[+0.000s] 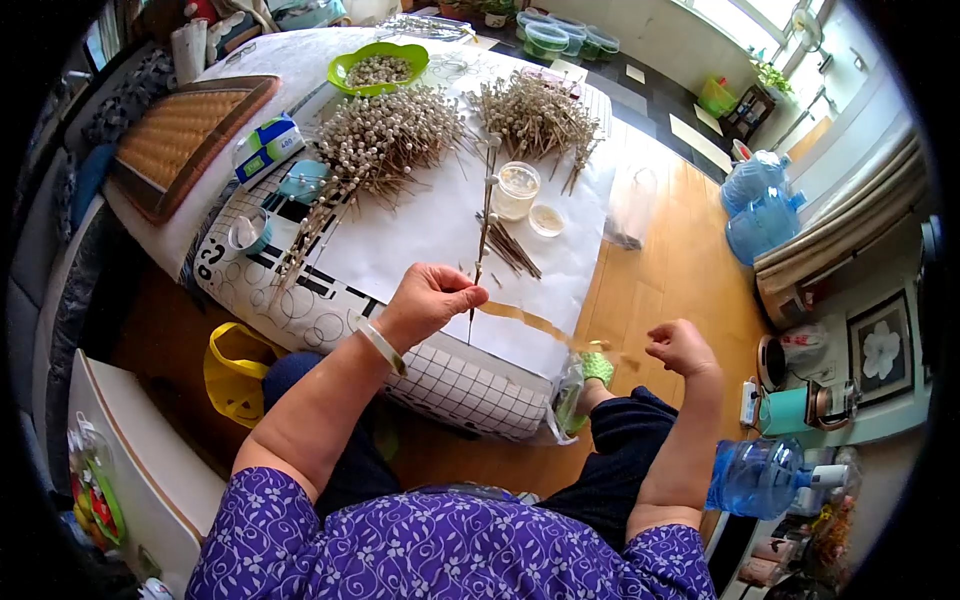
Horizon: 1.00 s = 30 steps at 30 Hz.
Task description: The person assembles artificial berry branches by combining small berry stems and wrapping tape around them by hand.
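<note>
Between its thumb and fingers my left hand pinches a thin dark stem with pale beads, upright over the near part of the white sheet. A tan ribbon-like strip runs from those fingertips towards my right hand, which is off the table's right side with its fingers curled. Whether the strip's far end is in those fingers is too blurred to tell. Beyond the stem stand a clear round tub and a small round lid or dish, near loose brown sticks.
Two heaps of beaded stems lie farther back, with a green bowl behind. At left are a tissue pack, a blue box and a cup. A yellow bag hangs below the table.
</note>
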Each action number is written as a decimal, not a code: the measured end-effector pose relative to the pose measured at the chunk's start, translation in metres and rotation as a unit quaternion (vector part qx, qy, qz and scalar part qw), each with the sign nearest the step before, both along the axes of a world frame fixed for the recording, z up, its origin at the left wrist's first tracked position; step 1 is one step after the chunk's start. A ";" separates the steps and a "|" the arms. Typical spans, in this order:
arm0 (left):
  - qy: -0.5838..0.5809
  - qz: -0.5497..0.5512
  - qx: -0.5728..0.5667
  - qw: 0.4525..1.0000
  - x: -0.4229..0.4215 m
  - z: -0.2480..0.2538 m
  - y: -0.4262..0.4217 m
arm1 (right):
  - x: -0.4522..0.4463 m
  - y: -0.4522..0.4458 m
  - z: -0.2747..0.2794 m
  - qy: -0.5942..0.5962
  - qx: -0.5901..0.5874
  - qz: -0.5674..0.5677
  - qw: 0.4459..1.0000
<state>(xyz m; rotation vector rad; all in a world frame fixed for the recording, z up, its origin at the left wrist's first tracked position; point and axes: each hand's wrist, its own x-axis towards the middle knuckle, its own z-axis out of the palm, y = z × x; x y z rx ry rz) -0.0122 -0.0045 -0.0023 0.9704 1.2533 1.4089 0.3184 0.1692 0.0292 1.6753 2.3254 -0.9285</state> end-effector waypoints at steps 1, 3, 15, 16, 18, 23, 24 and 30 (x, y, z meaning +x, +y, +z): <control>-0.002 -0.003 0.000 1.000 0.006 0.000 0.000 | -0.004 -0.010 -0.002 0.009 0.186 0.114 0.976; 0.035 -0.018 -0.013 0.999 0.016 0.004 0.001 | -0.050 -0.039 0.010 0.339 -0.011 0.018 0.940; -0.015 -0.019 0.016 1.000 0.016 -0.001 0.003 | -0.160 -0.081 -0.006 0.407 -0.157 0.160 0.885; -0.018 -0.013 0.009 1.000 0.015 -0.001 0.003 | -0.163 -0.083 -0.006 0.402 -0.153 0.160 0.888; -0.024 -0.001 0.004 1.000 0.014 -0.001 0.002 | -0.170 -0.087 -0.008 0.416 -0.151 0.149 0.884; -0.117 -0.005 0.060 0.991 0.013 -0.004 0.004 | -0.177 -0.091 -0.018 0.463 -0.148 0.128 0.865; -0.117 -0.003 0.062 0.991 0.012 -0.007 0.005 | -0.178 -0.090 -0.020 0.462 -0.148 0.130 0.865; -0.083 0.009 0.044 0.996 0.021 -0.002 0.006 | -0.175 -0.083 -0.019 0.442 -0.064 0.169 0.879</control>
